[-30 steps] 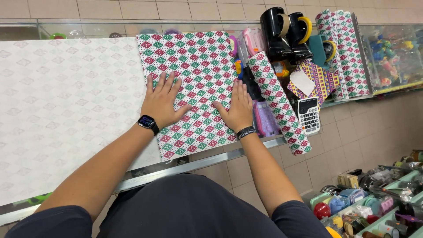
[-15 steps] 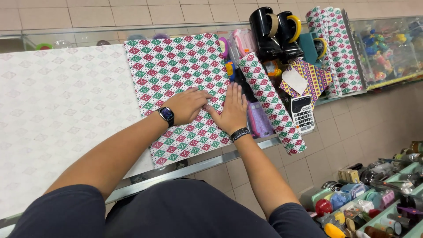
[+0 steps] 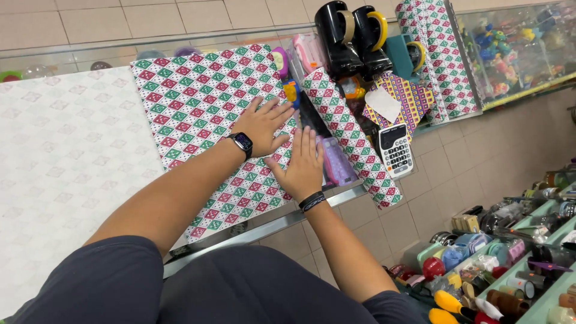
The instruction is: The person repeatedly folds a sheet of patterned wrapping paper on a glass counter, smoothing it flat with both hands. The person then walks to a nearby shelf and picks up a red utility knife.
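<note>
Pressing flat with open palms, left hand [image 3: 264, 125] and right hand [image 3: 302, 164] side by side, gripping nothing, on one red-and-green diamond-patterned wrapping sheet [image 3: 204, 114] at frame centre, long axis running upper left to lower right, one matching paper roll [image 3: 351, 137] just right.

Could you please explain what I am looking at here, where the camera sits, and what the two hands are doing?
There is no machine here: the single view comes from a camera worn on a person's head, looking down at their own arms. The left hand, with a dark watch on its wrist, and the right hand, with a dark wristband, both lie flat and open on a sheet of red, green and white diamond-patterned wrapping paper. Nothing is gripped. The paper's pale back spreads to the left over a glass counter. To the right lie a roll of the same paper, a calculator and black tape dispensers.
</note>
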